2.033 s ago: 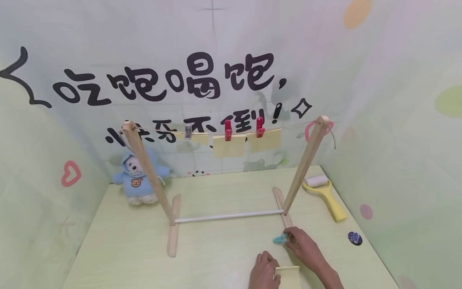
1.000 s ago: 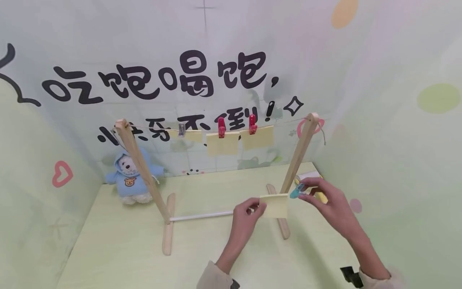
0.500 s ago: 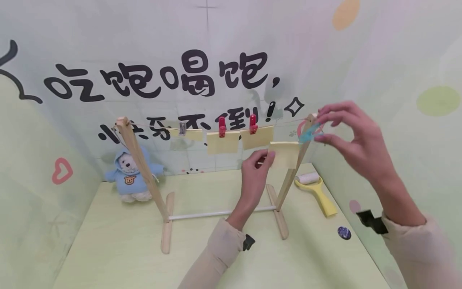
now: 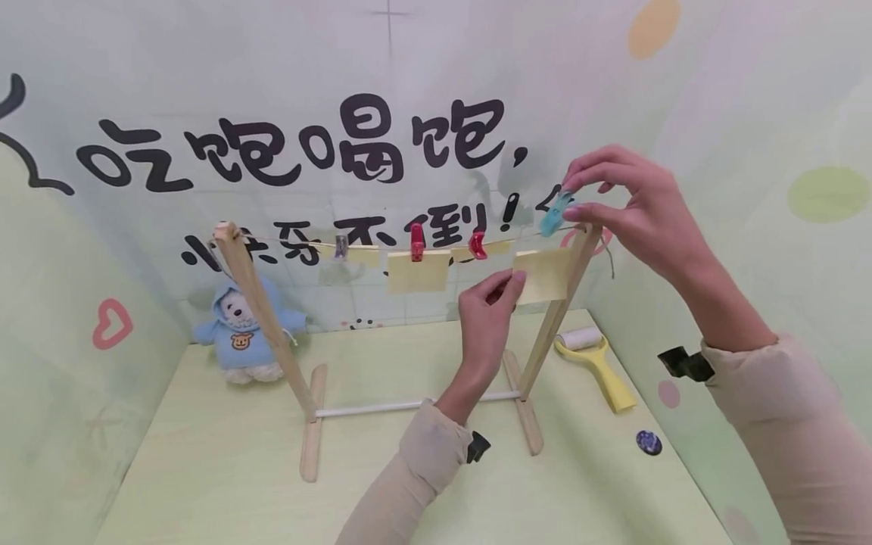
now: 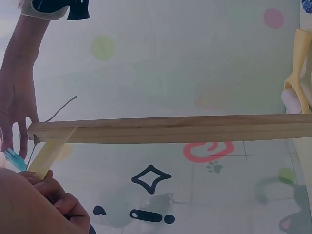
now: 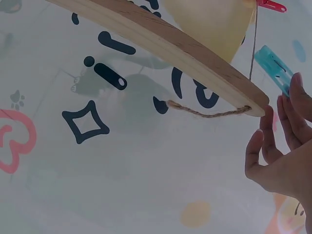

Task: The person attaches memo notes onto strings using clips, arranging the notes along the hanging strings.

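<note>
My left hand (image 4: pixel 487 322) pinches a yellow paper note (image 4: pixel 543 276) by its left edge, near the right end of the string (image 4: pixel 524 236). Just above the note, my right hand (image 4: pixel 643 208) holds a light-blue clothespin (image 4: pixel 555 214) between thumb and fingers. In the right wrist view the clothespin (image 6: pixel 274 68) is beside the string, apart from the note (image 6: pixel 214 29). Further left, a red clothespin (image 4: pixel 417 244) holds one note (image 4: pixel 418 274) on the string. Another red clothespin (image 4: pixel 478 246) and a grey one (image 4: pixel 342 247) clip further notes, partly seen.
Two wooden posts, the left one (image 4: pixel 262 322) and the right one (image 4: pixel 562 306), carry the string and are joined low down by a white rod (image 4: pixel 371 409). A plush bear (image 4: pixel 245 333) sits behind the left post. At right lie a yellow-handled roller (image 4: pixel 606 371) and a dark-blue disc (image 4: pixel 649 443).
Both hands have risen from the table to string height with the note and the blue clothespin. Over the last half second, the right red clothespin and its note have tilted.
</note>
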A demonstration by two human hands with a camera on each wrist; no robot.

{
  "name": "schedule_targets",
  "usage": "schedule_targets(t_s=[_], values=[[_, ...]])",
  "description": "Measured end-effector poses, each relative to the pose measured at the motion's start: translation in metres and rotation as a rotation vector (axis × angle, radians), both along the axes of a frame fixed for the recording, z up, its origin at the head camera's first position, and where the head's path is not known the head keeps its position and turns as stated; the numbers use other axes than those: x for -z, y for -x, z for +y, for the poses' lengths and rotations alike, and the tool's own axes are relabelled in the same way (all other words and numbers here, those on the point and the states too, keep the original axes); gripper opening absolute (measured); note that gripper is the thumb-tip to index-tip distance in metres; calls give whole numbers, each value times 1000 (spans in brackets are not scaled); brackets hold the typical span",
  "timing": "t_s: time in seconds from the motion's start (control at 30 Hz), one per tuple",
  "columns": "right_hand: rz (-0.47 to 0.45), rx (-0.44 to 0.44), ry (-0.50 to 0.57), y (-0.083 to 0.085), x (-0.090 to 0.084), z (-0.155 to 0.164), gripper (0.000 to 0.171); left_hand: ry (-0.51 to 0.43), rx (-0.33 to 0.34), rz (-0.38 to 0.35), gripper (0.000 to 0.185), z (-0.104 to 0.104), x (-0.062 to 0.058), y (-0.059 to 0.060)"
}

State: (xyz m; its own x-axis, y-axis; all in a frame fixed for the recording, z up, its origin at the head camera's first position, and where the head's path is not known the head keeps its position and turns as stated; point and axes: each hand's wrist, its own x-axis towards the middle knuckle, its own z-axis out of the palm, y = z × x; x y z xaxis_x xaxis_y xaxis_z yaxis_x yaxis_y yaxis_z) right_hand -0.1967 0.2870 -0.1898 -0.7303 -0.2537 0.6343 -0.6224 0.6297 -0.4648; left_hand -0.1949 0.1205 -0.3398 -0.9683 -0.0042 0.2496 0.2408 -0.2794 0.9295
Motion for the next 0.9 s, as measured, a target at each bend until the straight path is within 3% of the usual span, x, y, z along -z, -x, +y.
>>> schedule_targets(t_s=[0.17, 0.43, 0.9], values=[[-78, 21, -24, 4, -3, 1, 20, -5, -25, 34, 21, 2, -7, 4], [-161, 35, -60, 6, -2, 4, 18, -1, -24, 6, 22, 5, -15, 7], [-158, 8, -187, 8, 0, 2, 30, 2, -9, -2, 21, 4, -19, 11]])
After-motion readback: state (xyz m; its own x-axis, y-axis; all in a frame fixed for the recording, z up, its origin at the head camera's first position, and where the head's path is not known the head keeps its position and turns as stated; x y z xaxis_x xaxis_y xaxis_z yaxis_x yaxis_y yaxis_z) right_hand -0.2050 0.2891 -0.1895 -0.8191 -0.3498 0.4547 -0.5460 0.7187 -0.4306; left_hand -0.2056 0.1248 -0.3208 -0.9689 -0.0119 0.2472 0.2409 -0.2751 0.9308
